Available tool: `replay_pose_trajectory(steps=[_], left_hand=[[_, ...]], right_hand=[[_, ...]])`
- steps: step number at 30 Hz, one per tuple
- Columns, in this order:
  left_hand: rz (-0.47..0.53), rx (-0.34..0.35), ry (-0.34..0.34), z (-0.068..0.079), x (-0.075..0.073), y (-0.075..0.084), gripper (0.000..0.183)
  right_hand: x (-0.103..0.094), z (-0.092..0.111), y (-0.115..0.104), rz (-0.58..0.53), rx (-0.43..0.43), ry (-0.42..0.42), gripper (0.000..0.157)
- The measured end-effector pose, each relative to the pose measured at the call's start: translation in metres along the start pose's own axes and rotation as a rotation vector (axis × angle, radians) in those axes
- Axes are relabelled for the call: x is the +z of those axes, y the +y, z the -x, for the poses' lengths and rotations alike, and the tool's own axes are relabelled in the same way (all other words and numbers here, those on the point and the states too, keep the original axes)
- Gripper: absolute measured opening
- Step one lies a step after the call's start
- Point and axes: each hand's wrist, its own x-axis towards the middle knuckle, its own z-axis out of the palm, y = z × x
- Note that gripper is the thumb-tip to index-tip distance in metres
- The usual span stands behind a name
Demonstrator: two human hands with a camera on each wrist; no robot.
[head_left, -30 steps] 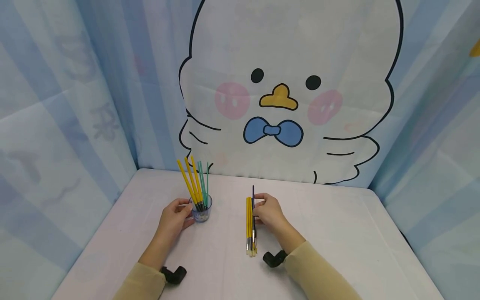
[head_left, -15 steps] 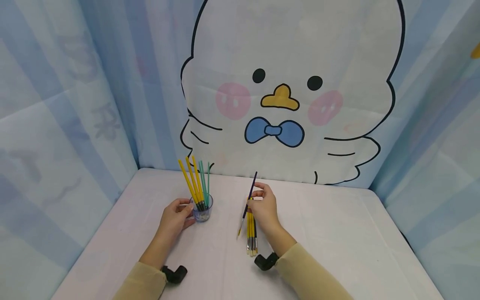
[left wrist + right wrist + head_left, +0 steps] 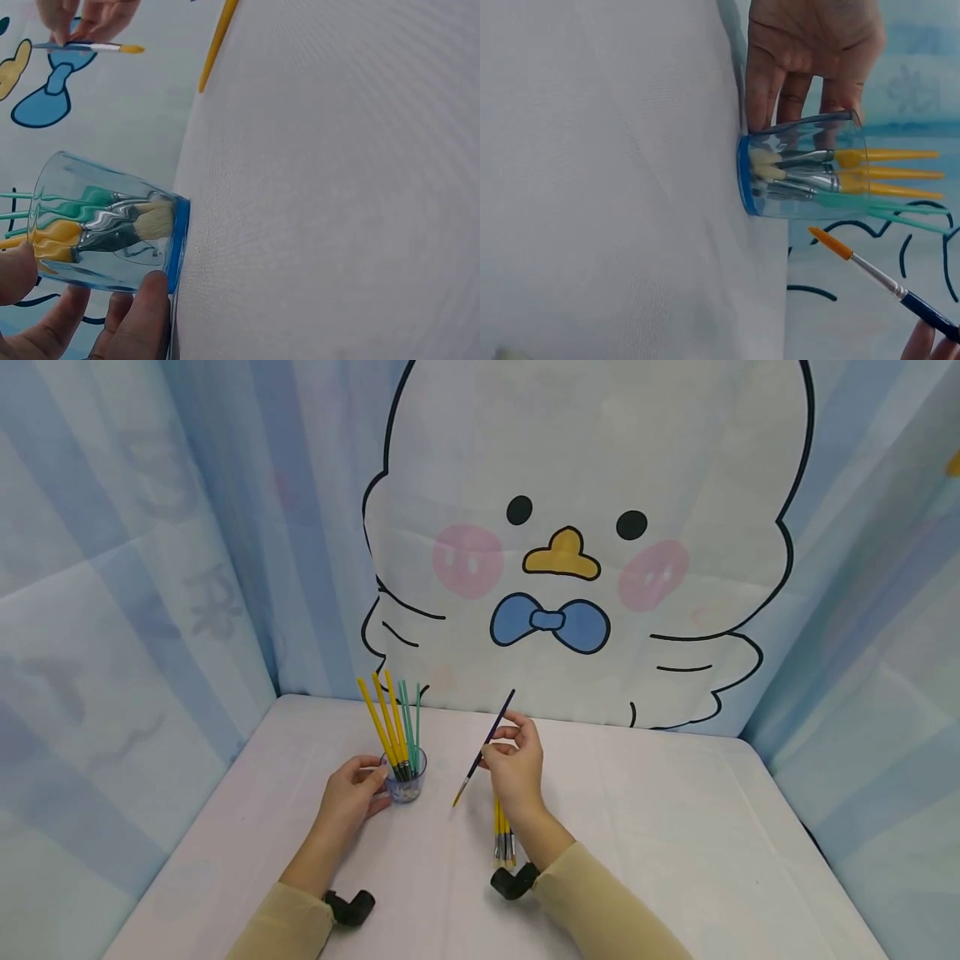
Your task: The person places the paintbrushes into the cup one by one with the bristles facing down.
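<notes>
A clear plastic cup (image 3: 406, 792) with a blue base (image 3: 745, 176) stands upright on the table, holding several paintbrushes bristles down. Yellow handles (image 3: 386, 722) and thin green handles (image 3: 417, 718) stick out of it. My left hand (image 3: 351, 789) holds the cup from its left side, thumb near the rim and fingers along the wall. Between thumb and fingers, my right hand (image 3: 517, 768) pinches a dark blue paintbrush (image 3: 491, 731). This brush is raised and slanted, its orange-brown bristles (image 3: 831, 243) pointing down toward the cup, a short way to its right.
Several more paintbrushes (image 3: 502, 831), mostly yellow-handled, lie side by side on the white tablecloth (image 3: 675, 843), partly under the right hand and wrist. A printed cloth backdrop (image 3: 562, 677) rises behind the table's far edge. Black wrist devices (image 3: 351, 910) sit at both sleeves.
My right hand has lifted the dark blue paintbrush off the row of brushes, tilted it and carried it left toward the cup. My left hand has stayed at the cup.
</notes>
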Motion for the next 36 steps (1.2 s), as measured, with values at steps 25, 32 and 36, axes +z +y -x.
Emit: replay_pose_trajectory(steps=[25, 32, 36], left_hand=[[0.006, 0.019, 0.002, -0.001, -0.001, -0.002, 0.038], [0.002, 0.019, 0.011, -0.003, 0.000, -0.002, 0.037], [0.004, 0.013, 0.009, -0.003, 0.000, -0.001, 0.037]], right_hand=[[0.049, 0.000, -0.027, -0.142, -0.085, -0.045, 0.058], [0.062, 0.000, -0.024, -0.104, -0.081, -0.059, 0.059], [0.067, 0.001, -0.016, -0.052, -0.080, -0.080, 0.058]])
